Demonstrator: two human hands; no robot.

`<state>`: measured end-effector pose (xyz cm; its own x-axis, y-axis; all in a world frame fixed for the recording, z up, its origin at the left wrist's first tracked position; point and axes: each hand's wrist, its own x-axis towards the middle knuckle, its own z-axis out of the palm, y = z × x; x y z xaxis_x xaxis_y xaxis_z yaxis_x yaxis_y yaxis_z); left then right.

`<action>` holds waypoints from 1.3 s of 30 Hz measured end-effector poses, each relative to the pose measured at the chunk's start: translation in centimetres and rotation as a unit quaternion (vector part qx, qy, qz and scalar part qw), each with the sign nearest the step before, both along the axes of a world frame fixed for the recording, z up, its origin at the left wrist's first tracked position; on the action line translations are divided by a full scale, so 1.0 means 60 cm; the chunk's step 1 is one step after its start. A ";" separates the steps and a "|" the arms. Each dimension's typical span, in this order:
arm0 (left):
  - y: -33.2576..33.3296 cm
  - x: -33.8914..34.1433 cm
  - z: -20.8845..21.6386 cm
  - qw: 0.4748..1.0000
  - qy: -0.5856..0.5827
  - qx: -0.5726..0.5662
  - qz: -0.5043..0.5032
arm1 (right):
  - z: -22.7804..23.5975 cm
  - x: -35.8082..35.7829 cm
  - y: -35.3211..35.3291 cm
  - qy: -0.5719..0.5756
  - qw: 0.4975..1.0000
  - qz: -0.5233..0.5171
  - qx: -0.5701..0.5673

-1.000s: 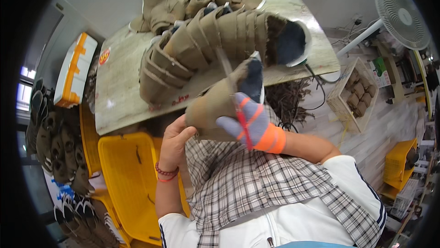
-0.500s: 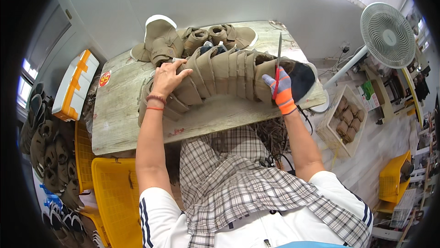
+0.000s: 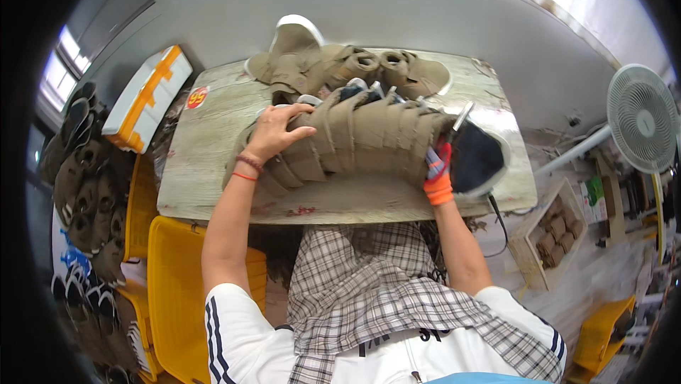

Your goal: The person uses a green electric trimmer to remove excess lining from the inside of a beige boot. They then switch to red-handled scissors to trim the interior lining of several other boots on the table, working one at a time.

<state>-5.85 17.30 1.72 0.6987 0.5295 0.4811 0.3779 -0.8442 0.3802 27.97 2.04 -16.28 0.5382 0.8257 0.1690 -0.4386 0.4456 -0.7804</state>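
A curved row of olive-brown shoe uppers [image 3: 369,132], packed one into another, lies across the table. Over the row's left end rests my bare left hand [image 3: 278,132], thumb spread from the fingers, touching the uppers. My right hand [image 3: 438,177], in a grey and orange glove, grips red-handled scissors [image 3: 461,119] at the row's right end. Their blades slant up and to the right, somewhat blurred. Beside them sits the end shoe, its dark lining [image 3: 477,160] facing right. Further back on the table are more olive-brown shoes [image 3: 418,74], one standing with its white sole [image 3: 301,24] up.
The wood-patterned table [image 3: 206,185] meets a grey wall. Yellow crates [image 3: 170,292] stand at the left, near stacked shoes [image 3: 89,199] and a white and orange box [image 3: 147,98]. To the right are a fan [image 3: 642,118], a black cable [image 3: 502,224] and a bin of brown pieces [image 3: 560,235].
The whole view has shifted. The scissors have tipped from upright to slanting right, and my right hand has moved lower along the end of the row. My left hand stays on the uppers.
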 end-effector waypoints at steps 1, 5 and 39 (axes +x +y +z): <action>0.001 -0.008 -0.005 1.000 -0.003 0.021 -0.002 | 0.044 -0.029 -0.014 0.013 1.000 0.001 0.001; -0.001 -0.004 0.007 0.991 -0.008 -0.136 0.017 | 0.113 -0.035 -0.077 -0.342 0.926 -0.100 -0.127; -0.145 0.328 -0.033 0.998 0.014 0.046 -0.042 | 0.193 0.023 -0.030 -0.411 0.911 0.027 -0.021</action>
<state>13.84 8.62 -0.28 0.7530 0.4229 0.5041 0.3133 -0.9041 0.2906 29.37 0.23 -4.71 0.2025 0.8623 0.4641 0.2818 0.4026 -0.8710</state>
